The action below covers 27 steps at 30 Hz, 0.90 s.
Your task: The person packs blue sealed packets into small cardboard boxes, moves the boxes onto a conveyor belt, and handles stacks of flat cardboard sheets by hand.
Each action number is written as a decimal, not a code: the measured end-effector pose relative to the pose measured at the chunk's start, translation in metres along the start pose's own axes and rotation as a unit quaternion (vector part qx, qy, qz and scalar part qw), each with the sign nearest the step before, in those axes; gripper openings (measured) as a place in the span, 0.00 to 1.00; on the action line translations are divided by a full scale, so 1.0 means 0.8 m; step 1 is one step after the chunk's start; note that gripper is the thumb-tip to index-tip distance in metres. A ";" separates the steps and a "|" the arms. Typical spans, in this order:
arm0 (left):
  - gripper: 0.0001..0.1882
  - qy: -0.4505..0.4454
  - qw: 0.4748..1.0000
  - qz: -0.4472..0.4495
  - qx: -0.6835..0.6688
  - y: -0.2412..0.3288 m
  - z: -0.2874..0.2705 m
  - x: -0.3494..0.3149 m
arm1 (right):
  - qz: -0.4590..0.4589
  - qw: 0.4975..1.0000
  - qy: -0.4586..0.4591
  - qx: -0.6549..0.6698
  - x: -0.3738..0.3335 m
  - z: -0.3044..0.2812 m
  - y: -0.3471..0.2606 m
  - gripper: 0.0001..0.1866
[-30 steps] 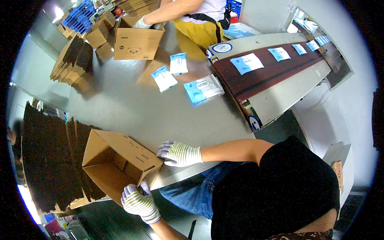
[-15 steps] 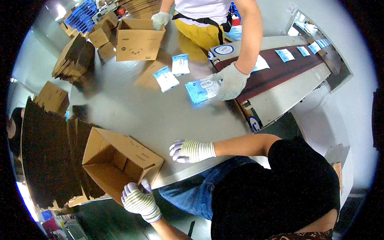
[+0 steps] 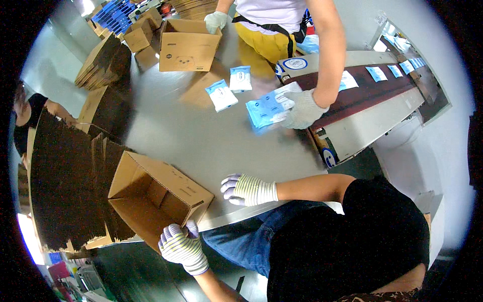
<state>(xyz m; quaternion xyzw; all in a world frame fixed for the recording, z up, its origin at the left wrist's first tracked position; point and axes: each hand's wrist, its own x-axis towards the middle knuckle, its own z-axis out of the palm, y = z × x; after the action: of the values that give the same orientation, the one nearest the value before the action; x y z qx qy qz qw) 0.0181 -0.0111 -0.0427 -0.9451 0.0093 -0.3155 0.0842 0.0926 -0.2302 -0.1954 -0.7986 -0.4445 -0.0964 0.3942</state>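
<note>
My left hand (image 3: 184, 249), in a striped glove with purple fingertips, grips the near rim of an open cardboard box (image 3: 183, 186). The box lies tilted at the table's near left edge, its opening facing left and toward me, and I see nothing inside it. My right hand (image 3: 248, 190), gloved the same way, rests over the metal table right of the box, fingers loosely apart and holding nothing. Across the table, a co-worker's gloved hand (image 3: 304, 109) holds a stack of blue-and-white soft packs (image 3: 269, 106). Two more packs (image 3: 221, 94) (image 3: 240, 79) lie beside it.
A conveyor belt (image 3: 362, 95) at the right carries several packs. The co-worker's other hand (image 3: 216, 21) touches another cardboard box (image 3: 186, 53) at the back. Stacks of flattened cardboard (image 3: 65, 181) line the left side, where another person (image 3: 37, 113) stands.
The whole view has shifted slightly, moving the scene rightward. The person at far left shows more. My hands keep their places by the box and table; the co-worker's stack of packs moves slightly.
</note>
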 end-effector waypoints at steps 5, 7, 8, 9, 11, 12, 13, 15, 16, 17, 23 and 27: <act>0.20 0.003 1.000 0.007 0.001 0.000 0.001 -0.001 | -0.008 1.000 -0.001 -0.013 0.000 0.002 0.003 0.10; 0.21 0.002 1.000 0.005 -0.001 0.000 0.001 -0.001 | -0.006 1.000 -0.005 -0.013 0.000 0.001 0.003 0.10; 0.21 0.002 1.000 0.004 -0.003 0.000 0.002 -0.002 | -0.003 1.000 -0.007 -0.014 0.001 0.000 0.003 0.10; 0.21 0.002 1.000 0.004 -0.003 0.000 0.002 -0.002 | -0.003 1.000 -0.008 -0.015 0.000 0.000 0.002 0.10; 0.21 -0.003 1.000 0.006 0.002 -0.001 0.004 -0.003 | 0.015 0.999 -0.018 -0.029 0.002 -0.005 -0.003 0.10; 0.21 -0.002 1.000 0.006 0.000 -0.001 0.003 -0.002 | 0.015 0.999 -0.018 -0.030 0.002 -0.005 -0.003 0.10; 0.21 0.014 1.000 0.007 -0.001 0.000 0.002 -0.001 | 0.011 0.999 -0.015 -0.031 0.002 -0.004 -0.002 0.10; 0.21 0.031 0.999 0.008 -0.003 0.002 0.002 0.000 | 0.007 0.999 -0.011 -0.034 0.002 -0.003 -0.001 0.10; 0.21 0.017 1.000 0.000 -0.001 0.001 0.001 -0.001 | 0.006 0.999 -0.008 -0.033 0.002 -0.002 -0.001 0.09; 0.22 0.003 1.000 -0.008 0.002 0.001 0.001 -0.001 | 0.004 0.999 -0.004 -0.031 0.002 -0.001 -0.001 0.09; 0.22 0.004 1.000 -0.003 0.007 0.001 0.001 -0.001 | 0.007 1.000 -0.004 -0.024 0.003 -0.001 0.000 0.09; 0.22 0.005 1.000 -0.002 0.004 0.001 0.000 -0.002 | 0.018 0.999 -0.021 -0.033 0.005 -0.005 -0.003 0.09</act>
<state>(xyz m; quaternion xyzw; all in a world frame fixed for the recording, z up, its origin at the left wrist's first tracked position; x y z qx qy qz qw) 0.0170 -0.0121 -0.0439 -0.9430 0.0061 -0.3209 0.0875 0.0934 -0.2300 -0.1895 -0.8210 -0.4345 -0.0868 0.3600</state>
